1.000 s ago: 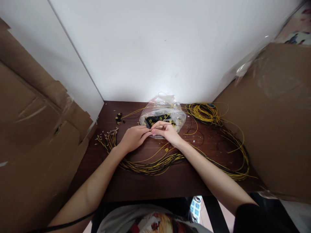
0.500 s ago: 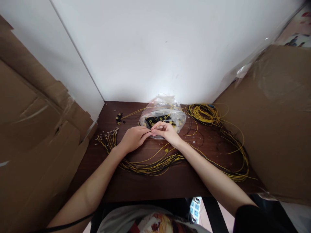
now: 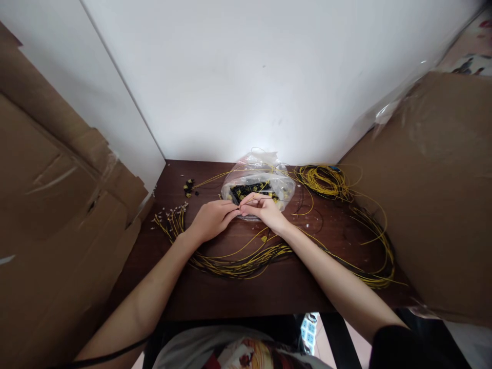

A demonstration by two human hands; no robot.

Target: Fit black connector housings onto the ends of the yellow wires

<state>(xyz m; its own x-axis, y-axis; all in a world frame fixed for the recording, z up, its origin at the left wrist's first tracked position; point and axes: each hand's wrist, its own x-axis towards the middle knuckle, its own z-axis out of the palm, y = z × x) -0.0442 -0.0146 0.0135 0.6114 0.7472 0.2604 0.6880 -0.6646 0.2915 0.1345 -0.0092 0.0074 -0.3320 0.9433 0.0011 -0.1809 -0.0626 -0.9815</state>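
Over the front rim of a clear plastic bag (image 3: 249, 178), my two hands meet fingertip to fingertip. My right hand (image 3: 268, 211) is closed in a pinch on a thin wire (image 3: 253, 200). Opposite it, my left hand (image 3: 209, 220) is also pinched closed; what lies between its fingertips is too small and covered to make out. Inside the bag are many small black and yellow plastic pieces (image 3: 249, 190). Below my hands a bundle of yellow and black wires (image 3: 238, 267) curves across the table, its left ends (image 3: 172, 215) tipped with small pale terminals.
Coiled yellow wire (image 3: 325, 182) lies at the back right of the brown table (image 3: 230, 300). Small black and yellow pieces (image 3: 188, 187) sit at the back left. One yellow piece (image 3: 264, 239) rests near the bundle. Cardboard (image 3: 57, 205) flanks the left, more cardboard (image 3: 434, 205) the right.
Almost nothing differs. Both hands keep the same pinched pose at the bag, and the view has shifted very slightly.
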